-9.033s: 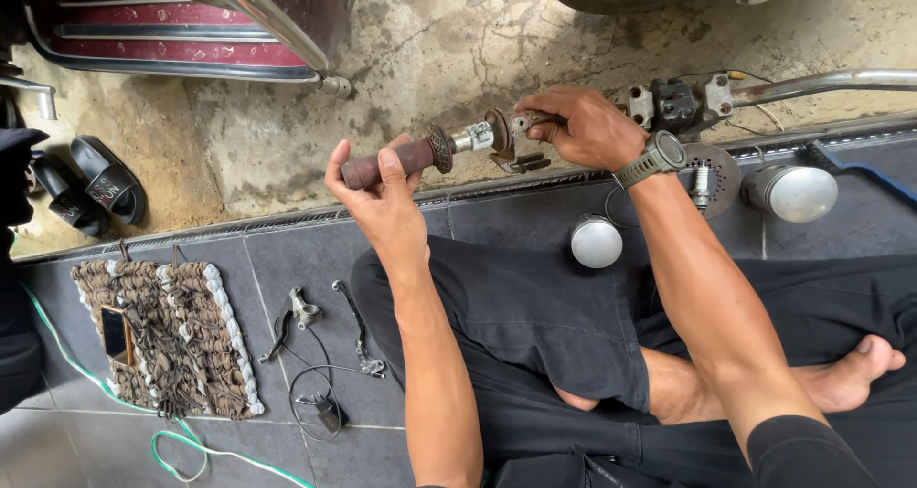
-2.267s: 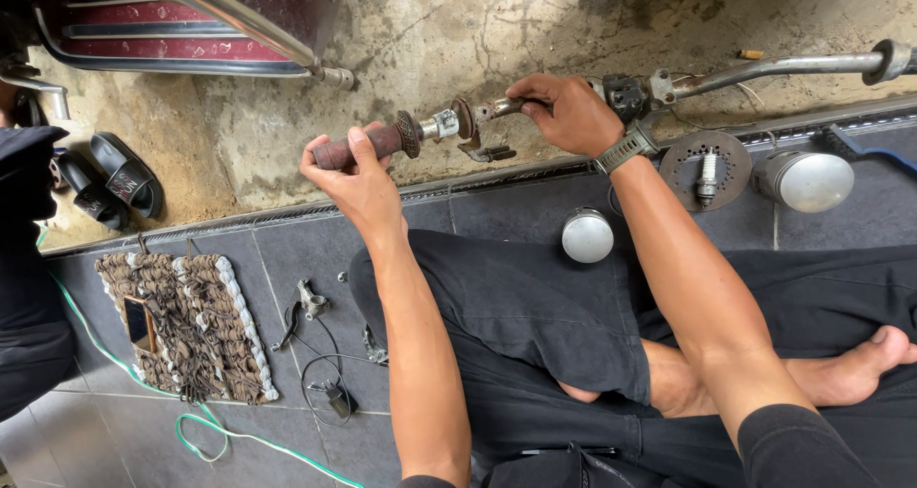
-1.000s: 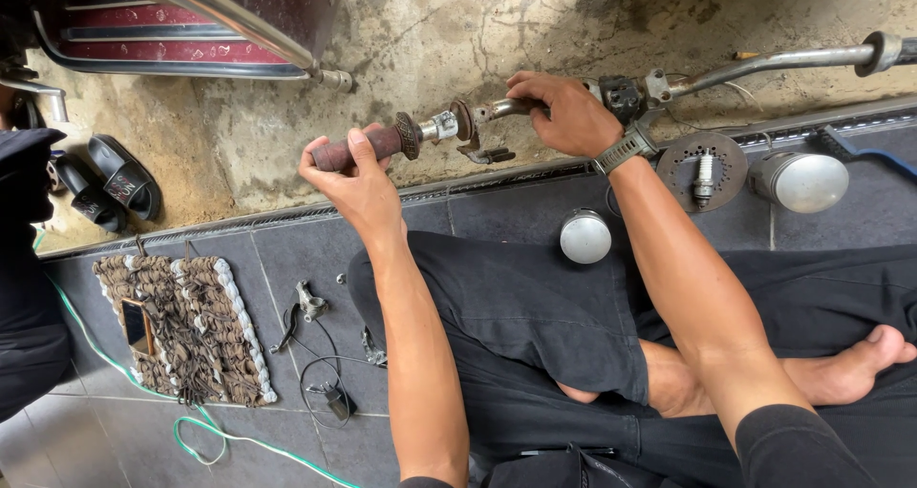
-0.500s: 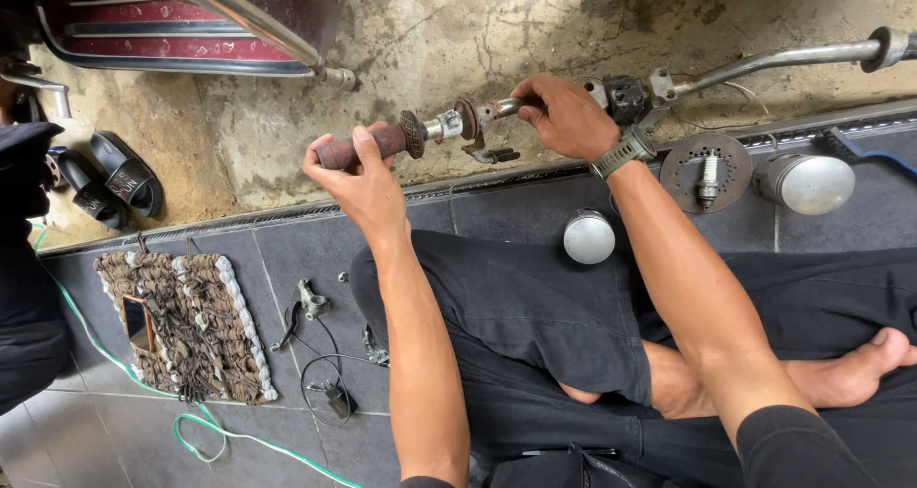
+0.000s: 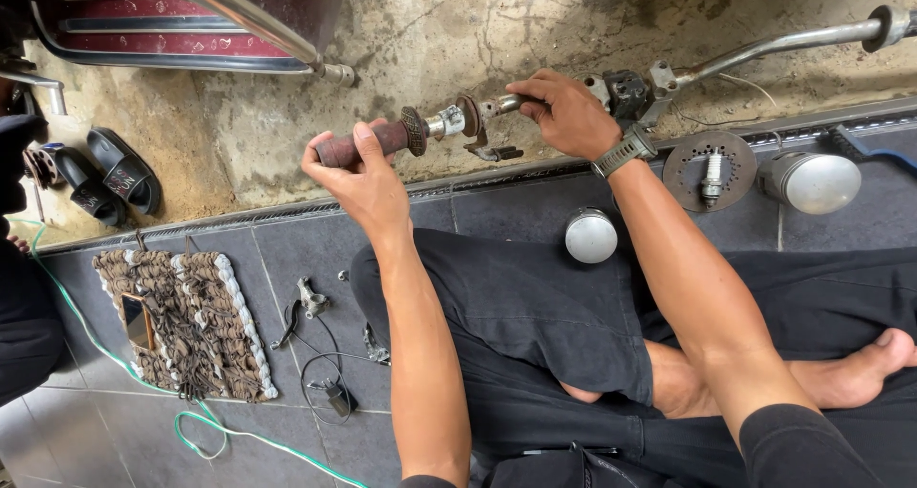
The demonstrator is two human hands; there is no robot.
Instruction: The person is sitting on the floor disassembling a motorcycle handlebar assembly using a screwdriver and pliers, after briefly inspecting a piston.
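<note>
1. Two hands are gripping one handlebar (image 5: 764,44): the left hand (image 5: 368,178) is wrapping shut around the brown rubber grip (image 5: 368,142), and the right hand (image 5: 564,116) is clamping the metal tube just beside the black switch housing (image 5: 626,92)
2. A round perforated disc (image 5: 683,168) is lying on the dark tiles with a spark plug (image 5: 712,175) resting on it; a chrome lamp shell (image 5: 812,180) is sitting just beside it
3. The handlebar's far end is running off the right edge, and the right palm is hiding the tube under it
4. Compared with half a second ago, both hands are keeping the same hold; the bar is sitting about where it was
</note>
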